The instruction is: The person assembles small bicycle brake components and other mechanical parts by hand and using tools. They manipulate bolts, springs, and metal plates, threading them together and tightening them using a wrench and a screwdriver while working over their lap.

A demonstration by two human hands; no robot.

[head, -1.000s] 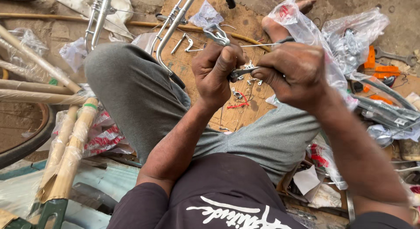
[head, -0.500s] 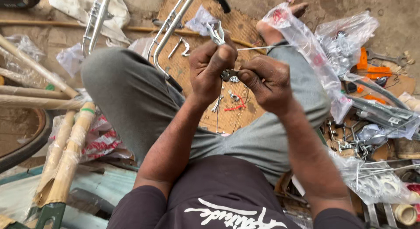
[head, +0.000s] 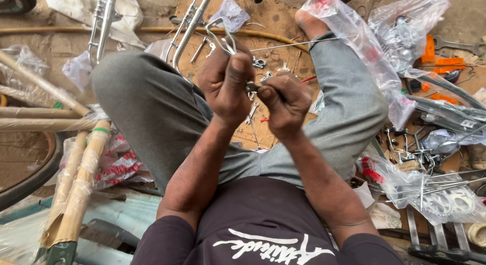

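Pinching a small metal fitting (head: pixel 251 86) between both hands above our lap: left hand (head: pixel 225 82) and right hand (head: pixel 286 100) fingers closed tight on it. Risk: it slips and vanishes among loose hardware (head: pixel 263 72) on the cardboard (head: pixel 273 22) below.

A single head-worn camera is looking steeply down from close above; the seated person's lap is lying near, cardboard-covered ground (head: pixel 273 22) stretching far.

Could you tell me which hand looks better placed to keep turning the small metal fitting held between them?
Probably the right hand: its fingertips pinch the small metal fitting, while the left hand grips the wire bracket.
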